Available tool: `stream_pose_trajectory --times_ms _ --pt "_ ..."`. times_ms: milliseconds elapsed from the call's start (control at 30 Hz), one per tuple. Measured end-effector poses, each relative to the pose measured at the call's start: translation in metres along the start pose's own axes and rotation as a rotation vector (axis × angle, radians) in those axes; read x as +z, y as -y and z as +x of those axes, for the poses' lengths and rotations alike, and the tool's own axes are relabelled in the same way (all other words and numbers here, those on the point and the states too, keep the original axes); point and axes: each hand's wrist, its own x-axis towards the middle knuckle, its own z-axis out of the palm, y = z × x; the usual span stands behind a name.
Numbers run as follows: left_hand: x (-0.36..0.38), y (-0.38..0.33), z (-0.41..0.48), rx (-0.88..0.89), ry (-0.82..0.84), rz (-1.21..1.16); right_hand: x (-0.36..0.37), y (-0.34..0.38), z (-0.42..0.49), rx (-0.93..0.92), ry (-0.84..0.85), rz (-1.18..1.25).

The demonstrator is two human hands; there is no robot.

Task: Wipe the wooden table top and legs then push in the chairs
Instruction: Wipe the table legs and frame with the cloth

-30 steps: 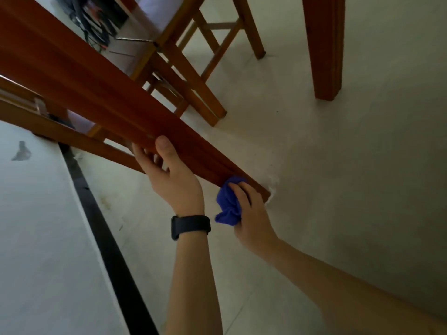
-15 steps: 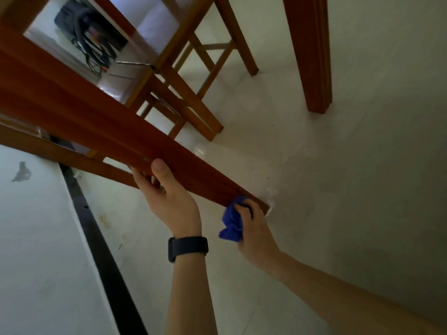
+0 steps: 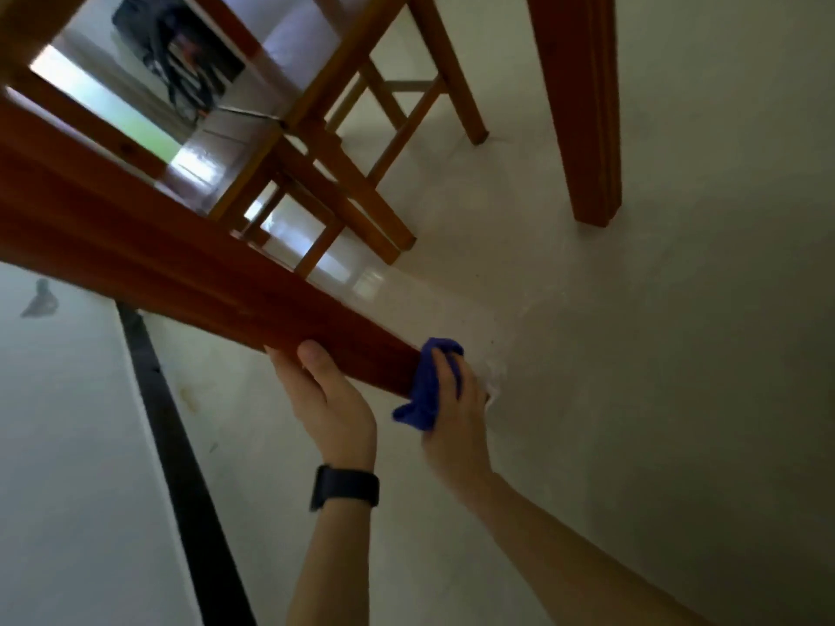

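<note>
Your left hand [image 3: 332, 399] was curled round the near desk leg [image 3: 235, 282] from below, a little above its foot, gripping the wood. Your right hand [image 3: 456, 426] was just beside it, at the foot itself, fingers closed on a bunched blue cloth [image 3: 427, 390] and pressing it against the end of the leg, close to the floor [image 3: 632, 399]. The two hands were near each other but not touching, with the cloth between them.

The cloth looked soft and light, apt to slip out of a loose hold, so you did well to keep it wadded in the palm with the fingers wrapped over it. The leg looked stiff, smooth and varnished, so the cloth would likely glide along it with little drag, and wrapping it round the leg would likely cover more faces in one pass. The desk seemed heavy enough not to shift under wiping, though your left hand steadied it all the same.

A second desk leg [image 3: 578, 106] stood well apart at the upper right, and a wooden chair [image 3: 357, 173] stood beyond the near leg. The chair looked light and rigid, best pushed in by its back rail, which was out of view
</note>
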Motion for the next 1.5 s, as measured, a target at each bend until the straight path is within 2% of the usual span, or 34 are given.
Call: stream_pose_trajectory --times_ms 67,100,200,300,367,433,500,567,633,667,733,767,833,900,967,1033,1133,1200,1267,1333,1400,1433,1500 --pt "0.000 -0.001 -0.001 -0.014 -0.007 0.008 -0.015 -0.037 0.000 0.248 0.095 0.060" --pt "-0.002 0.000 -0.002 -0.018 -0.006 0.009 -0.024 -0.049 0.000 0.283 0.103 0.098" --pt "-0.003 0.003 -0.001 0.005 0.009 0.005 -0.040 -0.041 0.006 0.220 0.028 0.289" --pt "0.002 0.004 0.000 0.004 -0.022 0.017 -0.038 0.016 0.012 0.009 0.040 0.494" --pt "0.010 0.004 -0.002 -0.044 -0.064 0.004 -0.033 0.044 0.011 -0.137 0.103 0.396" --pt "0.016 0.001 -0.004 -0.065 -0.086 0.016 -0.023 0.029 0.016 -0.183 0.083 0.231" --pt "0.019 -0.005 -0.006 -0.057 -0.112 0.038 -0.022 -0.013 0.021 -0.114 0.152 0.084" --pt "0.022 -0.008 -0.007 -0.060 -0.132 0.044 -0.037 -0.052 0.035 0.040 0.272 0.052" --pt "0.025 -0.007 -0.008 -0.081 -0.170 0.043 -0.057 -0.058 0.051 0.274 0.317 0.235" --pt "0.028 -0.005 -0.008 -0.082 -0.195 0.037 -0.065 -0.052 0.060 0.330 0.265 0.365" --pt "0.033 -0.003 -0.006 -0.074 -0.241 0.028 -0.083 -0.014 0.084 0.271 0.157 0.554" --pt "0.035 -0.002 -0.006 -0.091 -0.254 0.016 -0.092 0.013 0.096 0.192 0.184 0.641" --pt "0.039 -0.003 -0.007 -0.149 -0.280 -0.021 -0.101 0.066 0.112 -0.002 0.397 0.786" --pt "0.041 -0.003 -0.007 -0.172 -0.300 -0.056 -0.095 0.095 0.116 -0.161 0.588 0.687" --pt "0.043 -0.005 -0.009 -0.175 -0.311 -0.055 -0.081 0.094 0.114 -0.211 0.579 0.535" --pt "0.043 -0.007 -0.010 -0.164 -0.314 -0.043 -0.067 0.061 0.113 -0.134 0.514 0.427" --pt "0.042 -0.008 -0.010 -0.142 -0.290 -0.015 -0.064 0.013 0.113 0.111 0.579 0.096" --pt "0.041 -0.009 -0.010 -0.138 -0.271 -0.008 -0.074 0.019 0.116 0.173 0.571 0.128" --pt "0.040 -0.012 -0.008 -0.121 -0.263 0.013 -0.091 0.067 0.122 0.036 0.500 0.424" --pt "0.036 -0.011 -0.007 -0.114 -0.262 0.029 -0.104 0.126 0.127 -0.255 0.495 0.667" --pt "0.033 -0.007 -0.006 -0.146 -0.270 0.021 -0.106 0.168 0.127 -0.489 0.538 0.719" --pt "0.032 -0.006 -0.006 -0.155 -0.273 0.005 -0.102 0.176 0.125 -0.539 0.545 0.727" --pt "0.030 -0.007 -0.007 -0.164 -0.273 0.006 -0.087 0.157 0.114 -0.520 0.496 0.742"
